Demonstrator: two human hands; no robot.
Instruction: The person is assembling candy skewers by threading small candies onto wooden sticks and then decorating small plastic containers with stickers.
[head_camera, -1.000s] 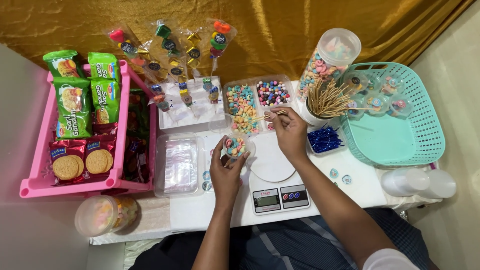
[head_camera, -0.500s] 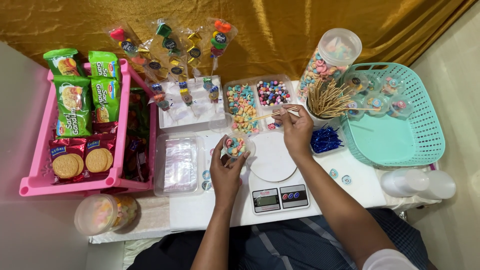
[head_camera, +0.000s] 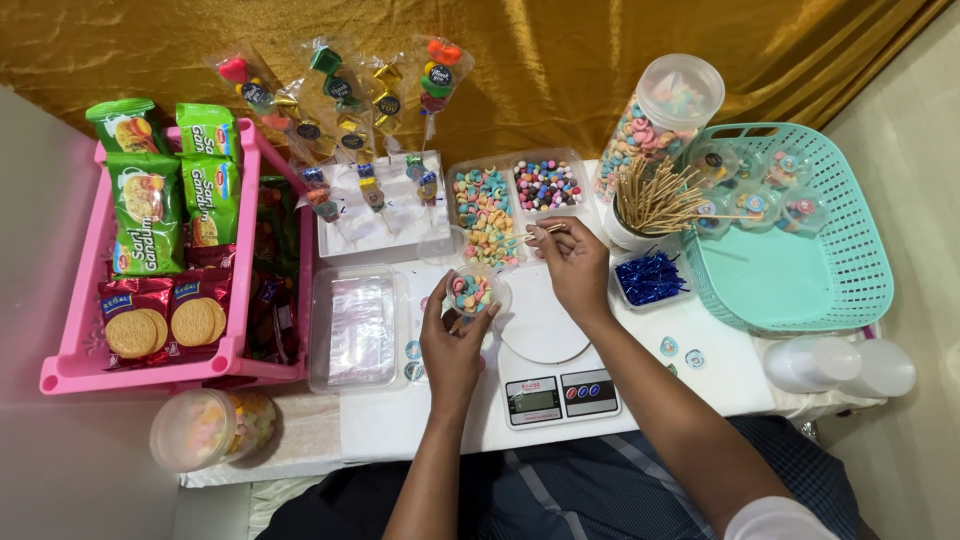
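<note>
Left hand (head_camera: 452, 345) at frame centre grasping a small cup (head_camera: 473, 292) of sweets, right hand (head_camera: 575, 265) pinching a wooden stick (head_camera: 527, 236) over the candy tray (head_camera: 486, 212)

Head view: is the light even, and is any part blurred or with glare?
Head view: the light is soft and even, with only faint shadows under the left hand and right hand; the gold cloth shows bright sheen along its folds; the candy bags reflect a little; the cup and scale are sharp; no blur shows.
</note>
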